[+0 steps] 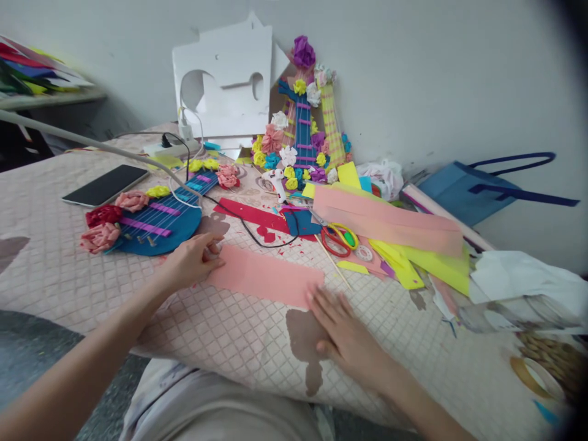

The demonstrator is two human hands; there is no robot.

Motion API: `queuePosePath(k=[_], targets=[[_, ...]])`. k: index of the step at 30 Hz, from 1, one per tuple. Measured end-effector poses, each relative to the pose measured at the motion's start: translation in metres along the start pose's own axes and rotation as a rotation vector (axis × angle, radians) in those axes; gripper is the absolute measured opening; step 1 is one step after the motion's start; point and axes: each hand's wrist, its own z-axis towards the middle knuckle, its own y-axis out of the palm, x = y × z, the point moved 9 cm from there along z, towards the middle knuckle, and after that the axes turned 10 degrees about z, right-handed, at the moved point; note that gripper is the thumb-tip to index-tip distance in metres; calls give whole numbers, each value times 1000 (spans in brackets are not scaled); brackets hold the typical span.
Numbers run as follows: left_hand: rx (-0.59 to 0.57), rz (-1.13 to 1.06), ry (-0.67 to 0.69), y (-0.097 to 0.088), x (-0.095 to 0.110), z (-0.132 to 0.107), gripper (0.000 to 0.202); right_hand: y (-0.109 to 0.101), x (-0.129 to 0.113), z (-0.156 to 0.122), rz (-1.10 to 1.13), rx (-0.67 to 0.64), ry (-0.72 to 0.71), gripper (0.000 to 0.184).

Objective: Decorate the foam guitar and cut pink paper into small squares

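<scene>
A long pink foam strip [266,277] lies flat on the quilted pink bedspread [68,269] in front of me. My left hand [195,260] has its fingers curled onto the strip's left end, pinching it. My right hand [342,327] lies flat with fingers stretched out, the fingertips touching the strip's lower right corner.
A blue paper guitar with paper roses [151,217] lies left; a second decorated guitar [303,122] leans on the wall. Also here: red-and-yellow scissors [340,237], a glue gun [278,182], a black phone [106,185], stacked pink and yellow sheets [390,223], a blue bag [473,190].
</scene>
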Motion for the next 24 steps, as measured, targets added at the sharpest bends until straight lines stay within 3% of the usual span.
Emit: queuePosePath(k=[2,4,8,9,12,15,17,19,24], targets=[[-10,4,2,1,0,0,51,3,-6,-8,55,-75,-46,70],[-2,-1,1,-1,2,0,51,-7,-1,-10,143,-40,-24,63],[-2,-46,-17,-5,3,0,53,-54,41,2,315,327,225,35],[-11,-64,-22,-6,2,0,52,-59,53,8,344,356,299,30],[-9,-113,-50,-11,-4,0,46,-60,70,37,395,255,343,21],[93,-80,-64,-23,1,-4,41,-62,78,63,475,208,303,15],[130,-46,-18,-26,23,-7,37,-66,83,76,621,249,278,16],[40,-60,116,-13,62,-9,33,-71,90,82,759,361,267,19],[-272,3,712,47,186,-29,35,-72,102,75,827,573,265,26]])
